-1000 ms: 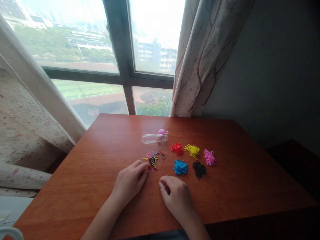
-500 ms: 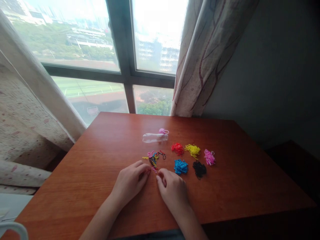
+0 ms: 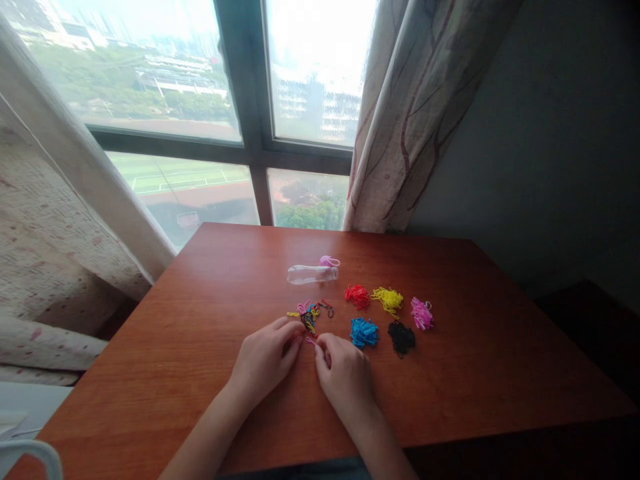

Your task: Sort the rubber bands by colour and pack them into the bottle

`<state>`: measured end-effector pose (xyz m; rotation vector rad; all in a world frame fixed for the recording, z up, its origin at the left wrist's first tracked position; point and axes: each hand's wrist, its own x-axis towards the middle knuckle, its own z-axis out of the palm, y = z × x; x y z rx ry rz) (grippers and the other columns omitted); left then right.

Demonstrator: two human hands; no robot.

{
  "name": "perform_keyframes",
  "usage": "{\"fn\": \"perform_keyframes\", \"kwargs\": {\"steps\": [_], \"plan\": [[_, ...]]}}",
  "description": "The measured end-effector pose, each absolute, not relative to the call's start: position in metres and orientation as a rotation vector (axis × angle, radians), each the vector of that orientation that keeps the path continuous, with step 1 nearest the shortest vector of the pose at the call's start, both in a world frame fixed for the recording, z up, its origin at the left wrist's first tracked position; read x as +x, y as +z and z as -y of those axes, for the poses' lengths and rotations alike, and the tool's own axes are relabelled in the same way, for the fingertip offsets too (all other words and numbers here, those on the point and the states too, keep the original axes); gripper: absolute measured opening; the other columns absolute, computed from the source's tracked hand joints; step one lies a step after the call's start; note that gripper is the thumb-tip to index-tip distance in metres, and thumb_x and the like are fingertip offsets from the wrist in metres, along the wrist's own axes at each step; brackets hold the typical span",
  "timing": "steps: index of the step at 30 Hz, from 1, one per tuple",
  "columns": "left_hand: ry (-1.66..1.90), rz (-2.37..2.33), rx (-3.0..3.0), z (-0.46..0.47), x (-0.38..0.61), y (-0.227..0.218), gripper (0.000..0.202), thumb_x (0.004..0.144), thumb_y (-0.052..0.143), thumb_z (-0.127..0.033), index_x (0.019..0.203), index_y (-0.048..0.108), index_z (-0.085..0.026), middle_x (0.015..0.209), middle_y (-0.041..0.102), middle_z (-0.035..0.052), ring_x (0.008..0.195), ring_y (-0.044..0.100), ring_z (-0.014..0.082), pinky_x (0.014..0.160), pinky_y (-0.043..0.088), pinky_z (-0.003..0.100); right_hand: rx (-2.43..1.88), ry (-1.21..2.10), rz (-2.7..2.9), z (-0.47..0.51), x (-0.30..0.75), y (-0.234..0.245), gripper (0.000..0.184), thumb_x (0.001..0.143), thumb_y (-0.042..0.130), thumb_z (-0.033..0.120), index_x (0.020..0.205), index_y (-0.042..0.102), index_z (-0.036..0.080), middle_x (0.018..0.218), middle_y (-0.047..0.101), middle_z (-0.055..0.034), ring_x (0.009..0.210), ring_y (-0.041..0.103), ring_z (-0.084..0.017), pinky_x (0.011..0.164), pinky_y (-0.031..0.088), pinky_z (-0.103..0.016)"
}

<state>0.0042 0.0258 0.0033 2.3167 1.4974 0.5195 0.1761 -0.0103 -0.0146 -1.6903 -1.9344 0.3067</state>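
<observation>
My right hand (image 3: 345, 373) is closed in a pinch, with a small pink rubber band (image 3: 311, 341) poking out from its thumb and forefinger. Across from it, my left hand (image 3: 267, 353) rests on the table, thumb and fingertips drawn together; what they grip, if anything, is too small to make out. Just beyond the fingertips lies a mixed pile of rubber bands (image 3: 309, 319) in pink, yellow, blue and black. To the right are sorted heaps: red bands (image 3: 357, 296), yellow bands (image 3: 387, 300), pink bands (image 3: 422, 313), blue bands (image 3: 364, 332) and black bands (image 3: 401, 338).
A clear bottle (image 3: 310, 275) lies on its side behind the mixed pile, a pink cap with a loop (image 3: 329, 261) behind its neck. The wooden table (image 3: 165, 347) reaches toward the window, with curtains (image 3: 400, 120) on both sides. A white curved object (image 3: 35, 453) stands at lower left.
The right fingers have closed on the pink band, which lay between the hands before. My left fingertips have shifted slightly toward the mixed pile. The view has moved a little.
</observation>
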Motion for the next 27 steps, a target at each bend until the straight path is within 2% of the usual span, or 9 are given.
{"fn": "perform_keyframes", "kwargs": {"steps": [5,10,15,21,27], "plan": [[0.501,-1.509,2.311,-0.029,0.012,0.004,0.019,0.094,0.047,-0.026,0.102,0.064,-0.028,0.105,0.070,0.0001,0.091,0.068,0.0175,0.072,0.047,0.025,-1.655,0.308,1.936,0.015,0.178,-0.016,0.012,0.088,0.057,0.012,0.081,0.059,0.022,0.071,0.065,0.0015,0.067,0.060,-0.015,0.062,0.031,-0.026],[0.479,-1.532,2.278,-0.030,0.018,0.007,0.015,0.092,0.050,-0.024,0.092,0.065,-0.026,0.098,0.070,0.0002,0.086,0.067,0.0169,0.069,0.045,0.024,-1.639,0.296,1.933,0.021,0.181,-0.017,0.014,0.089,0.055,0.013,0.079,0.059,0.022,0.071,0.064,0.0010,0.067,0.059,-0.015,0.061,0.030,-0.026],[0.536,-1.478,2.253,-0.030,0.015,0.003,0.015,0.091,0.051,-0.024,0.093,0.065,-0.026,0.099,0.069,0.0006,0.086,0.066,0.0167,0.072,0.046,0.024,-1.649,0.308,1.929,0.025,0.183,-0.015,0.015,0.089,0.055,0.013,0.079,0.058,0.022,0.071,0.064,0.0012,0.066,0.059,-0.015,0.061,0.029,-0.027],[0.691,-1.375,2.212,-0.034,0.019,0.005,0.014,0.086,0.053,-0.016,0.089,0.065,-0.022,0.085,0.065,0.0006,0.070,0.060,0.0128,0.063,0.044,0.022,-1.655,0.321,1.923,0.026,0.182,-0.015,0.014,0.089,0.056,0.013,0.078,0.057,0.022,0.071,0.064,0.0017,0.067,0.059,-0.015,0.061,0.029,-0.028],[0.739,-1.281,2.305,-0.061,0.052,0.021,0.013,0.088,0.054,-0.019,0.088,0.066,-0.021,0.084,0.065,0.0010,0.069,0.058,0.0116,0.061,0.043,0.021,-1.662,0.357,1.910,0.025,0.182,-0.014,0.014,0.087,0.056,0.010,0.080,0.059,0.023,0.076,0.067,0.0008,0.073,0.063,-0.017,0.063,0.033,-0.026]]}}
